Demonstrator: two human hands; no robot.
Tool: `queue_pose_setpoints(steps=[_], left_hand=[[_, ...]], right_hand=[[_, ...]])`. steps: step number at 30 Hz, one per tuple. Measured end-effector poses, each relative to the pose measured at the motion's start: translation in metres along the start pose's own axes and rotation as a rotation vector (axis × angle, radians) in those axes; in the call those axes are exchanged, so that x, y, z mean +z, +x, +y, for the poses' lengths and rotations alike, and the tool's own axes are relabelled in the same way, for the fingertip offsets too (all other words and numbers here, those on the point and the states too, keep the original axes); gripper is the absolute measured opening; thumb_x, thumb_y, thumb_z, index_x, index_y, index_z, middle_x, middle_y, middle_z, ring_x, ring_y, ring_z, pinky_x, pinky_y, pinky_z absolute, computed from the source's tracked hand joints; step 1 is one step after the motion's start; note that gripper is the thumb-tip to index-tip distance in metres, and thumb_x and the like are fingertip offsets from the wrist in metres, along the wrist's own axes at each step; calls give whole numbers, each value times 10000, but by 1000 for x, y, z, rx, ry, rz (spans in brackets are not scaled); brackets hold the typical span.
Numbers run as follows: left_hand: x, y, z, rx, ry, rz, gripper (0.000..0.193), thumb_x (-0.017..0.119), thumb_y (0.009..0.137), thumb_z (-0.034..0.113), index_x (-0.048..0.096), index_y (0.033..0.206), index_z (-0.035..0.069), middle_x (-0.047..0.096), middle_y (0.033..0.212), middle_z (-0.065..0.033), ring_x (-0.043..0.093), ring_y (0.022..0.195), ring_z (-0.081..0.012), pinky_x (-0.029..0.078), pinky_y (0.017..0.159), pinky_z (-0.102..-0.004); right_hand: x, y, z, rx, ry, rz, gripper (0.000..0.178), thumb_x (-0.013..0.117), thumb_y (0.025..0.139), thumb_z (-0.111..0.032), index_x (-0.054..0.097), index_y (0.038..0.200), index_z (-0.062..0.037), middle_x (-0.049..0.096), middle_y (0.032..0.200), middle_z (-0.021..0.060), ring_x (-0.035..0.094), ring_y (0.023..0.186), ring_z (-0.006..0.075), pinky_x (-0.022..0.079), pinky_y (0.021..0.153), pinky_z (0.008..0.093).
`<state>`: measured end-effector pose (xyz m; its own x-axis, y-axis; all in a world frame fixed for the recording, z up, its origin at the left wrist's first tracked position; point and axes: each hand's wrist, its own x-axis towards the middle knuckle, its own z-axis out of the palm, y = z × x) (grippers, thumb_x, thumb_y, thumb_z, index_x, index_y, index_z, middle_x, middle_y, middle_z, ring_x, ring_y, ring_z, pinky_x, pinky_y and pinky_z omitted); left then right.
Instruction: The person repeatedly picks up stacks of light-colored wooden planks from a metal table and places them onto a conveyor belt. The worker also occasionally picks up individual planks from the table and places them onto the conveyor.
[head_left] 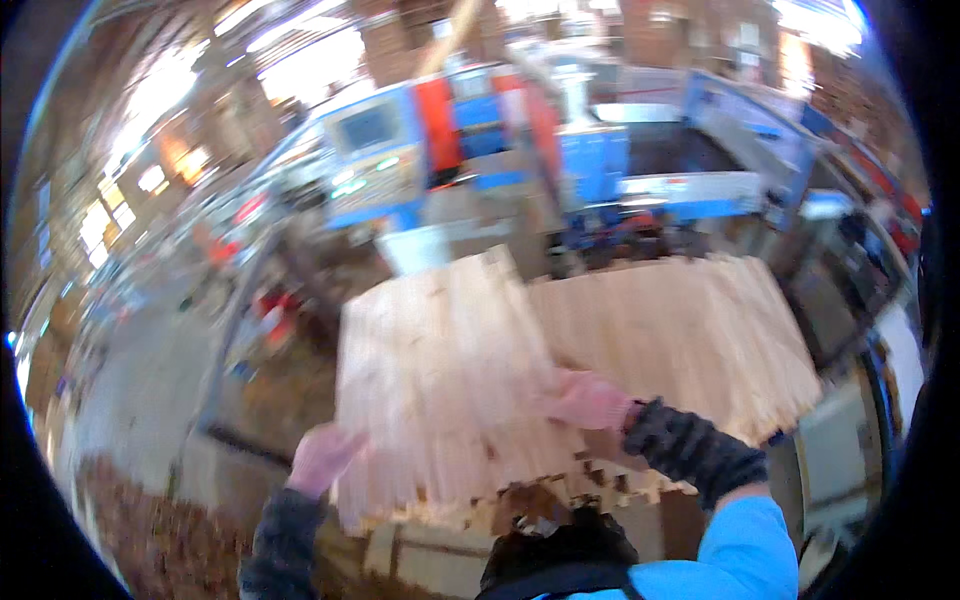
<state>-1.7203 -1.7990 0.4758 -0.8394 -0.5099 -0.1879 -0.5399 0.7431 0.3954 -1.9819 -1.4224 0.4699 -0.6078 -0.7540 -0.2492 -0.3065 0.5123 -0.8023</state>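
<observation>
A row of pale wooden strips [440,370] lies side by side between my hands, its near ends uneven. My left hand [327,458], in a pink glove, presses against the left edge of this row near its front corner. On the row's right edge is my right hand [590,400], also pink-gloved, its fingers toward the strips. Both hands appear to squeeze the row between them, though motion blur softens the fingers. To the right, a second row of wooden strips [680,340] lies close beside the first and partly behind my right hand.
A blue-and-white machine with a control panel [370,160] stands beyond the strips. Red upright parts [436,125] and a blue-framed machine bed [690,185] are behind. A dark metal rail [240,440] runs at the left. Brown debris [150,520] covers the lower-left floor.
</observation>
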Motion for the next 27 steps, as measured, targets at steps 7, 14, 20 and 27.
queue_pose_setpoints(steps=[7,14,20,27], left_hand=[[74,50,-147,-29,-843,-1,570,782,955,363,627,1376,12,731,1233,-133,728,1079,-275,578,935,-428],[57,88,-86,-356,-887,-289,771,742,1014,491,501,1616,74,648,1476,-89,647,1213,-242,544,983,-384],[50,29,-24,-111,-1052,18,658,758,1020,377,562,1555,49,676,1420,-114,656,1228,-264,546,1043,-391],[77,36,-43,27,-1028,17,594,771,1016,257,580,1529,26,655,1446,-130,643,1264,-266,534,1077,-386]], right_hand=[[-2,42,58,-9,-330,72,846,493,999,-782,772,998,17,776,980,249,748,953,419,575,880,499],[-4,98,52,103,-224,294,876,529,970,-784,782,1079,47,775,1045,274,747,1020,443,575,915,511],[5,83,14,105,-165,266,902,590,919,-804,794,1089,58,781,1099,265,745,1058,433,578,915,521],[0,73,22,112,-168,314,991,603,855,-887,790,1107,52,783,1084,261,753,1047,405,577,917,488]])
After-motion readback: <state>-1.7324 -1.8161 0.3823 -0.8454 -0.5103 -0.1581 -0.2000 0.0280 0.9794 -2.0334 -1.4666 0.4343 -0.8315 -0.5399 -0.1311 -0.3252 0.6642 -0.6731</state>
